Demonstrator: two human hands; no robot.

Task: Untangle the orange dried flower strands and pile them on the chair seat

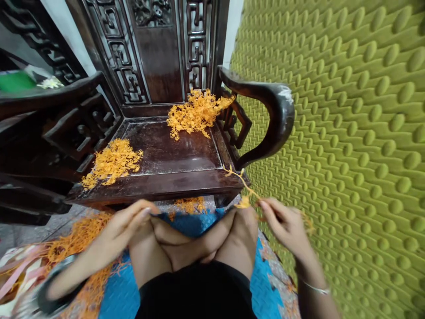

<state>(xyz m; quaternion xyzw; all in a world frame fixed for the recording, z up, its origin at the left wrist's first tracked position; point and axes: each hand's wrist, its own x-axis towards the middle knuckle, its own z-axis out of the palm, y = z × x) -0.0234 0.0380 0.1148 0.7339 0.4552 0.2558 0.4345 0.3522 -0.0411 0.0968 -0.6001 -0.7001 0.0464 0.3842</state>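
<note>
My right hand is beside my right knee, its fingers closed on a thin yellow-orange strand with small branching tips. The strand stretches up and left toward the front corner of the chair seat, and a frayed orange tuft hangs by the knee. Over my left knee is my left hand, slightly blurred, with its fingers curled together; whether anything is in them is hidden. On the dark wooden chair seat, one heap of orange strands lies at the front left and a larger orange heap at the back right.
A long orange tangle spreads over the floor at my left, near a blue mat under me. More orange bits lie below the seat. A curved armrest and a green padded surface bound the right side.
</note>
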